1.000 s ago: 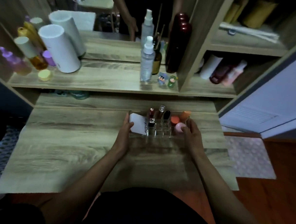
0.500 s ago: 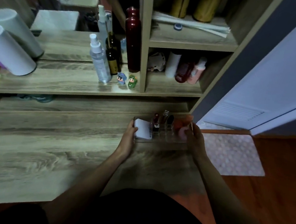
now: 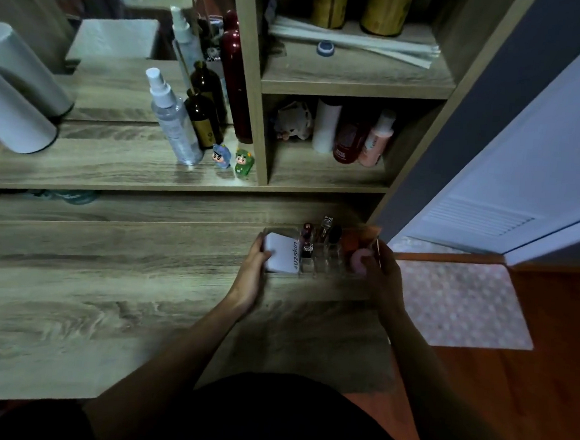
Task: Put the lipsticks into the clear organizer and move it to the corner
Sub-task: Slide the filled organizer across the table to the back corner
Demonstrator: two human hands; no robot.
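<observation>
The clear organizer (image 3: 327,262) rests on the wooden dresser top (image 3: 105,292), near its back right corner. Several lipsticks (image 3: 318,234) stand upright in its middle slots. A white box (image 3: 281,253) fills its left section, and orange and pink sponges (image 3: 356,255) lie in its right section. My left hand (image 3: 252,272) grips the organizer's left end. My right hand (image 3: 382,278) grips its right end, with fingers partly over the pink sponge.
A raised shelf (image 3: 113,169) behind holds a spray bottle (image 3: 174,119), brown bottles, two small figurines (image 3: 234,159) and white cylinders (image 3: 11,111). A shelf unit (image 3: 323,160) with bottles stands at back right. A patterned mat (image 3: 457,303) lies on the floor to the right.
Both hands have slid the organizer to the right across the dresser top toward the back right corner. The view has swung right with it.
</observation>
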